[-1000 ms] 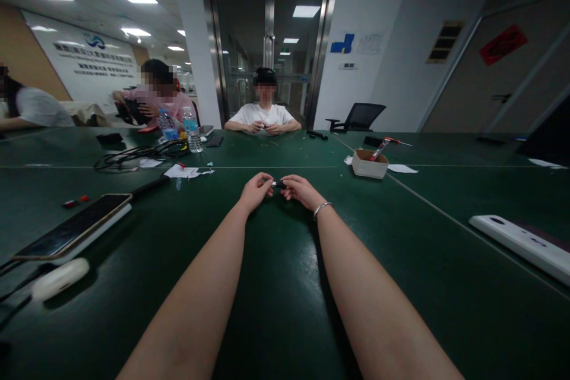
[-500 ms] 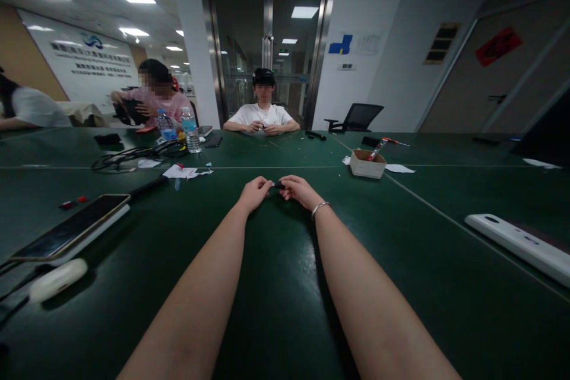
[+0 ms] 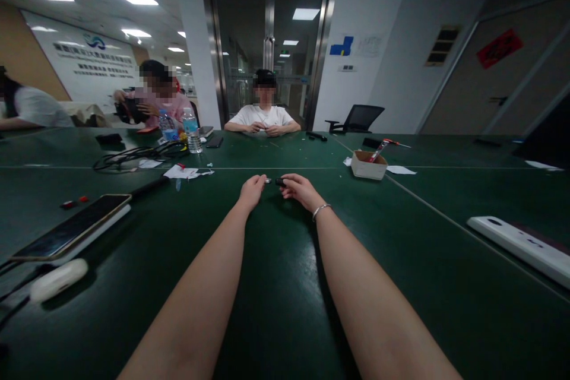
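Observation:
Both hands reach out over the green table (image 3: pixel 285 285), wrists low and fingertips facing each other. Pinched in my left hand (image 3: pixel 253 191) is a small piece with a silver metal end (image 3: pixel 268 181), which looks like a USB plug. My right hand (image 3: pixel 301 190), with a silver bangle (image 3: pixel 321 210) at its wrist, is closed on a small black cap-like piece (image 3: pixel 279 181). A narrow gap separates the silver end from the black piece. Fingers hide much of both pieces.
Left are a phone (image 3: pixel 75 225) on a white block, a white rounded case (image 3: pixel 59 280), cables (image 3: pixel 129 157) and bottles (image 3: pixel 192 135). A small box (image 3: pixel 369 166) stands ahead right; a white device (image 3: pixel 521 246) lies far right. A person (image 3: pixel 263 116) sits opposite.
The two small pieces, together before, are now apart with the silver end showing. My left hand has shifted slightly left; my right hand has hardly moved.

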`<state>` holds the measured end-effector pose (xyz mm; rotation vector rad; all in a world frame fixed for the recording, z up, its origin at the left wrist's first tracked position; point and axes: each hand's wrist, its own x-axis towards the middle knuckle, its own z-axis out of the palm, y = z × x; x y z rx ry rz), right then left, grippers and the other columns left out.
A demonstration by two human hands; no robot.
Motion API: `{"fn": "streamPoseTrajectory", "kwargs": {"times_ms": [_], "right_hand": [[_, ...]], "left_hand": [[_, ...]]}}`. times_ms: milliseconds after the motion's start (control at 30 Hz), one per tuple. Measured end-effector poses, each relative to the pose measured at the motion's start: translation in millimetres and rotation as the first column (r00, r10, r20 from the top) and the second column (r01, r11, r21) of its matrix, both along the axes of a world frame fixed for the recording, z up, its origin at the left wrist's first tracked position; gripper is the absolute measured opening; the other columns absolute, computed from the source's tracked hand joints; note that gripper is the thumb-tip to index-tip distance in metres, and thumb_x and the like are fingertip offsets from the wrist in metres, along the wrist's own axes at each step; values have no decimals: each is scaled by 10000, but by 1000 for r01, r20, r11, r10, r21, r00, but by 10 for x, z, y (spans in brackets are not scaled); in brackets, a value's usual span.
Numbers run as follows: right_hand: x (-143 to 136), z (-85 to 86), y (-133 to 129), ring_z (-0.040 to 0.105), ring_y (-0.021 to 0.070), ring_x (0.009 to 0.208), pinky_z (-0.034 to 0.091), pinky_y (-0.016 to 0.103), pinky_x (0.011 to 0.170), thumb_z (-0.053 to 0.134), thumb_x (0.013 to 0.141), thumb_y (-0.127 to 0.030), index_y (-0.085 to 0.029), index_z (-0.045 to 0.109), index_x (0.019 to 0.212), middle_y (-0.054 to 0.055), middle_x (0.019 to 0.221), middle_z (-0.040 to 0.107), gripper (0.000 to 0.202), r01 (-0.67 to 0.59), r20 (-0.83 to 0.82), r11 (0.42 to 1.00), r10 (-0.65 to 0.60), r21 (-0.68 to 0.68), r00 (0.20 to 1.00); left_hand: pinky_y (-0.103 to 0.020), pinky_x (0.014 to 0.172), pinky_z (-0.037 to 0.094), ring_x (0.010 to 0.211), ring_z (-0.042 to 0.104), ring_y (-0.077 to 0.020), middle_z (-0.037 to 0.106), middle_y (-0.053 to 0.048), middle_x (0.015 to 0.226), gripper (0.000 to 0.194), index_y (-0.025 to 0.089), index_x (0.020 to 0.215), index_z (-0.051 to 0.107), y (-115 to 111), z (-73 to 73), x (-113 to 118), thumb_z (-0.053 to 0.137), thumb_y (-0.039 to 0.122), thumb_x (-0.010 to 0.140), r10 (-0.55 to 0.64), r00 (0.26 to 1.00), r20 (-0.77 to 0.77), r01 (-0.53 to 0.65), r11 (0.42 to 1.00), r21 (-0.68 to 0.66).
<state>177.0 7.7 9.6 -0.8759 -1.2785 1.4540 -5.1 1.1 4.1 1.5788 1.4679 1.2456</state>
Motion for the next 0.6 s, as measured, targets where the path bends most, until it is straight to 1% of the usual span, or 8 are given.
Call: {"fn": "streamPoseTrajectory", "kwargs": {"times_ms": [33, 133, 267, 400, 600], "right_hand": [[-11, 0, 0, 629, 91, 510, 543, 182, 504, 642, 830, -127, -140, 601, 972, 25, 660, 681, 148, -31, 35, 1000, 31, 1, 999], [-32, -6, 3, 630, 88, 514, 543, 179, 504, 654, 826, -120, -147, 602, 983, 18, 674, 687, 167, -66, 81, 998, 64, 12, 995], [-24, -19, 5, 629, 87, 527, 548, 182, 520, 669, 821, -119, -149, 620, 975, 11, 660, 678, 164, -63, 86, 997, 60, 40, 995], [-22, -20, 1, 626, 84, 535, 547, 180, 525, 676, 812, -107, -148, 634, 967, 4, 650, 666, 165, -63, 112, 996, 56, 57, 992], [-34, -21, 5, 623, 78, 535, 531, 165, 513, 681, 790, -83, -153, 630, 962, -16, 637, 654, 193, -80, 150, 994, 68, 78, 986]], "left_hand": [[-257, 534, 309, 555, 425, -129, 473, 18, 605, 360, 195, 667, 502, 1, -7, 11, 415, 478, 871, -20, 1000, -24, 20, 1000, 8], [-264, 551, 300, 571, 433, -138, 485, 8, 611, 371, 198, 650, 500, -19, -6, 42, 402, 468, 885, -53, 993, -108, 56, 998, 32], [-273, 556, 289, 583, 453, -155, 542, -14, 637, 393, 200, 671, 562, -92, 49, 56, 394, 474, 897, -27, 978, -206, 40, 998, 55], [-275, 564, 298, 599, 489, -173, 579, -34, 643, 412, 196, 682, 611, -149, 109, 69, 398, 472, 902, 1, 971, -241, 10, 999, 45], [-295, 585, 300, 599, 524, -203, 561, -54, 584, 487, 194, 588, 589, -118, 130, 89, 346, 457, 918, 30, 954, -297, -34, 999, -9]]}}
